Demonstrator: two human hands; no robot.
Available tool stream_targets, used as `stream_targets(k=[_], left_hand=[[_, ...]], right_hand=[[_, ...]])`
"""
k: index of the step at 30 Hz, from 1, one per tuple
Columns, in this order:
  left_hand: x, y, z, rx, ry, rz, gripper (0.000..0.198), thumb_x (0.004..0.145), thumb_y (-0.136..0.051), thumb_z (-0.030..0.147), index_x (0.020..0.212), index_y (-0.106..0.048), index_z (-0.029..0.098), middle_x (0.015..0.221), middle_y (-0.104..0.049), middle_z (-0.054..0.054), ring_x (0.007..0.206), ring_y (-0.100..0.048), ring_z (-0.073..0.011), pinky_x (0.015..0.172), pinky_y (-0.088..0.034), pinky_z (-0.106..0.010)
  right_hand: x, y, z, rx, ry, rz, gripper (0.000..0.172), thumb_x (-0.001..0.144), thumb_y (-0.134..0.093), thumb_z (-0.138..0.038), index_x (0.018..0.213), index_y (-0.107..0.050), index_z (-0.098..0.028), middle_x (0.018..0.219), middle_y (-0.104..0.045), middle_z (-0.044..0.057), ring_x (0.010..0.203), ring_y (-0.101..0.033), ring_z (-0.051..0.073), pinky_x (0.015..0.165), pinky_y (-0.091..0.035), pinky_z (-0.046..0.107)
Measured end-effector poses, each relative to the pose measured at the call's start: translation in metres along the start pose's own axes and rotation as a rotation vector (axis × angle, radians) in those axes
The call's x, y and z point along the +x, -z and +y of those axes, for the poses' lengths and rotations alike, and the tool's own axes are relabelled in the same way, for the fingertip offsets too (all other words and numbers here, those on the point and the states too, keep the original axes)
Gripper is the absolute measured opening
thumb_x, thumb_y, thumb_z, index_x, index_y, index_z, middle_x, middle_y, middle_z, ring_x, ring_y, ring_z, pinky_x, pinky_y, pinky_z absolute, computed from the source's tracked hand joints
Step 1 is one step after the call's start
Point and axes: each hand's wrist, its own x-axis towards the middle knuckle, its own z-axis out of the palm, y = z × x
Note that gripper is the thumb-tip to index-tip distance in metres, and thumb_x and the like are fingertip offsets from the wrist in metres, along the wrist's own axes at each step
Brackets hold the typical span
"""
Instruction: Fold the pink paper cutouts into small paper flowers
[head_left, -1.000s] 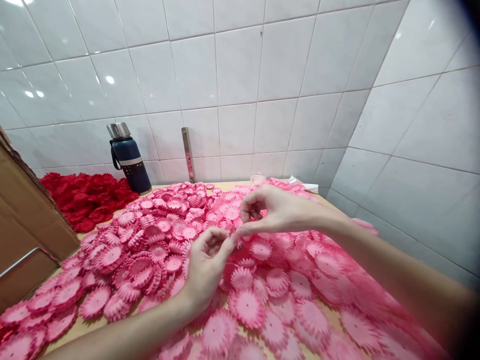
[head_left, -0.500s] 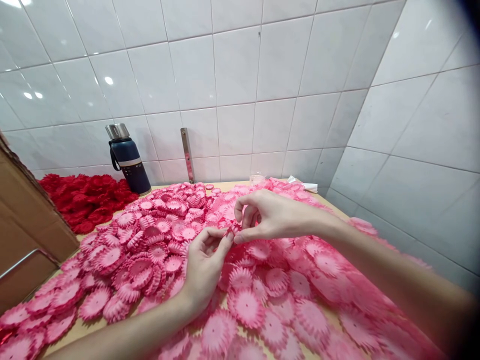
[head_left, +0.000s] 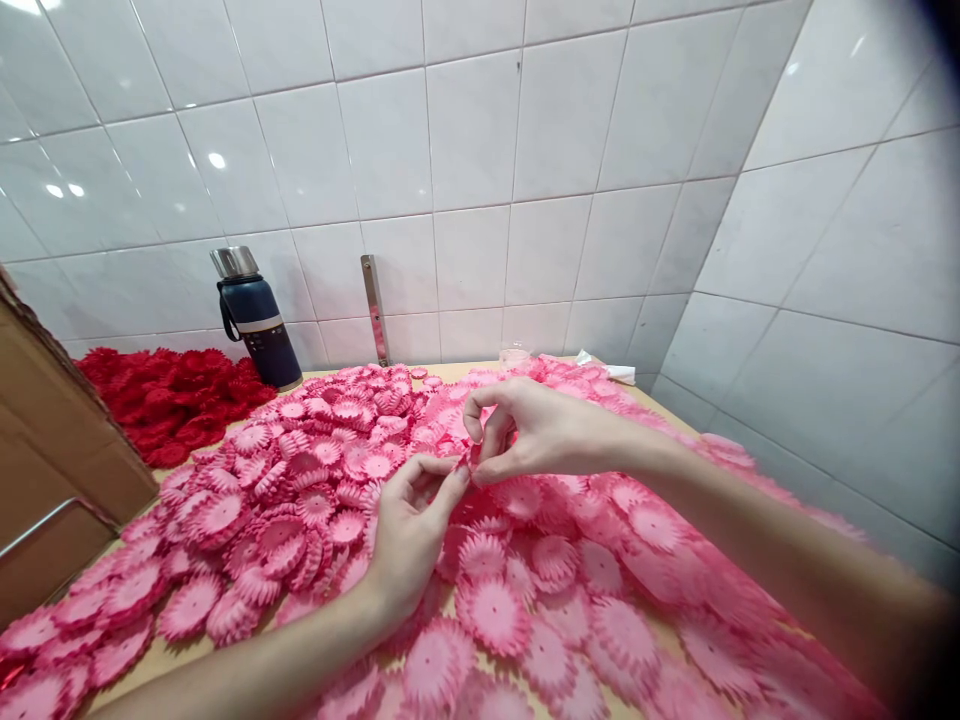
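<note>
Tiled wall (head_left: 472,140) | left hand (head_left: 411,525), right hand (head_left: 544,428): both pinching one pink piece (head_left: 473,457)

Tiled wall (head_left: 472,130): bright; glare spots above the tabletop's (head_left: 450,373) far edge, toward its left end.
Side wall (head_left: 847,390): greyer, dimmer.
Pink discs (head_left: 493,615): sharper left, hazy toward the tabletop's right edge.
Right forearm (head_left: 750,510): blurred, darkening into black vignette.

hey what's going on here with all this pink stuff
A person's left hand pinches a small reddish-pink piece; the right hand is curled close to it, its grip unclear. Round pink discs with jagged edges lie heaped around. Behind them, to the left, are a red frilly pile and a navy bottle with silver lid.
</note>
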Motion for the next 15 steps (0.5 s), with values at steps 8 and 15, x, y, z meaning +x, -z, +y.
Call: stream_targets(k=[8, 15], left_hand=[[-0.0008, 0.0012, -0.0005, 0.019, -0.016, -0.057, 0.017, 0.081, -0.067, 0.031, 0.076, -0.067, 0.015, 0.074, -0.065, -0.002, 0.072, -0.058, -0.014, 0.069, -0.047, -0.023], [0.0006, 0.0024, -0.0035, 0.059, -0.027, -0.091, 0.021, 0.083, -0.064, 0.033, 0.075, -0.068, 0.015, 0.072, -0.066, -0.002, 0.071, -0.058, -0.0141, 0.069, -0.046, -0.022]], right_hand=[[0.0028, 0.0004, 0.0039, 0.065, 0.007, -0.012, 0.03, 0.065, -0.074, -0.022, 0.071, -0.045, -0.02, 0.062, -0.067, -0.002, 0.058, -0.061, 0.012, 0.048, -0.038, 0.019], [0.0041, 0.0023, 0.0087, 0.062, 0.009, -0.052, 0.026, 0.068, -0.075, -0.025, 0.074, -0.051, -0.019, 0.067, -0.069, 0.0, 0.066, -0.064, 0.015, 0.054, -0.044, 0.021]])
